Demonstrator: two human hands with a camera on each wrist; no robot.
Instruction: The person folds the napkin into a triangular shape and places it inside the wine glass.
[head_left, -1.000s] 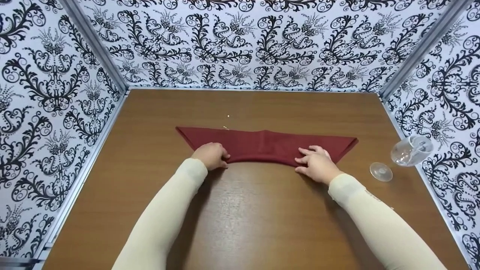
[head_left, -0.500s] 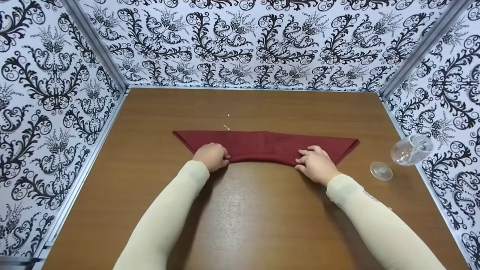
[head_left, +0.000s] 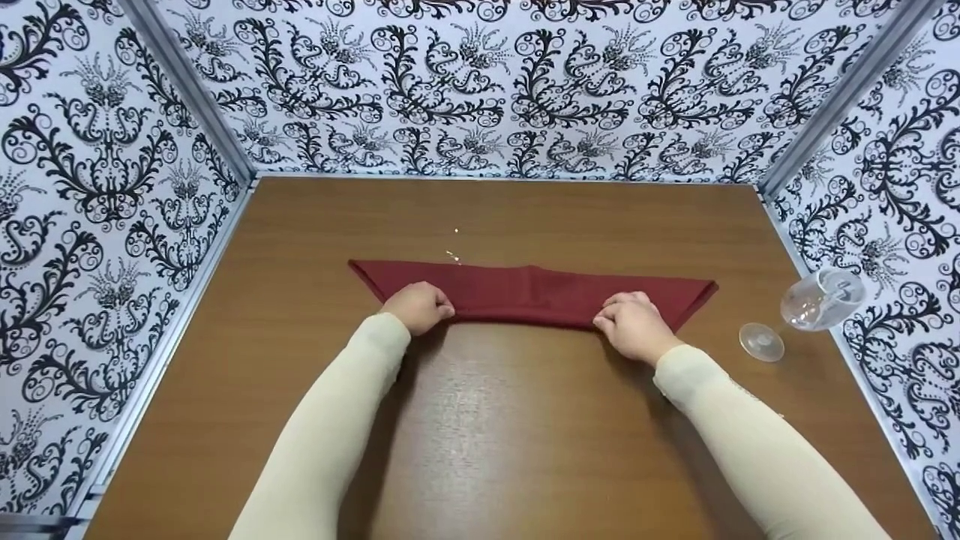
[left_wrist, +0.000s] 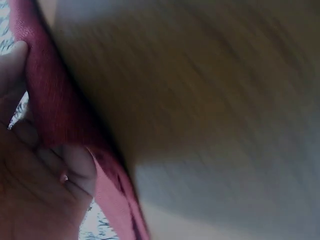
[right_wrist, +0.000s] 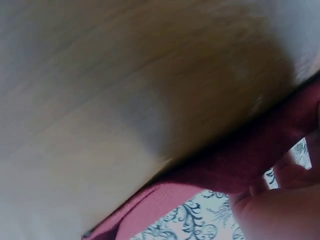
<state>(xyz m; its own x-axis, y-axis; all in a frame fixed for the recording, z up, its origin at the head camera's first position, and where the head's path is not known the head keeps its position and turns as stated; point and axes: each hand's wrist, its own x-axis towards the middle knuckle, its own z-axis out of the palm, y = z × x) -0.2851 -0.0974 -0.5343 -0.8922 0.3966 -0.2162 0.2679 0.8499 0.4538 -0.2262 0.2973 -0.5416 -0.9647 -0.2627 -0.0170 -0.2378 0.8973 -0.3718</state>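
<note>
A dark red cloth napkin (head_left: 525,292), folded into a long band with slanted pointed ends, lies across the table in the head view. At the left part of its near edge, my left hand (head_left: 420,306) pinches the cloth between thumb and curled fingers. My right hand (head_left: 634,324) grips the same edge toward the right end. In the left wrist view the napkin (left_wrist: 60,95) runs over the fingers, with the thumb on its outer face. The right wrist view has the napkin's rolled edge (right_wrist: 240,155) against the fingers, part of that hand cut off by the frame.
A clear wine glass (head_left: 821,301) with a round foot (head_left: 762,342) stands right of the napkin, near the table's right edge. Small pale crumbs (head_left: 454,256) lie just behind the cloth. Patterned black-and-white panels (head_left: 480,90) enclose the brown table (head_left: 480,420) at the back and sides.
The fingers of my right hand have drawn together onto the cloth. My left hand has shifted slightly left, and the napkin's near edge has gone from curved to nearly straight.
</note>
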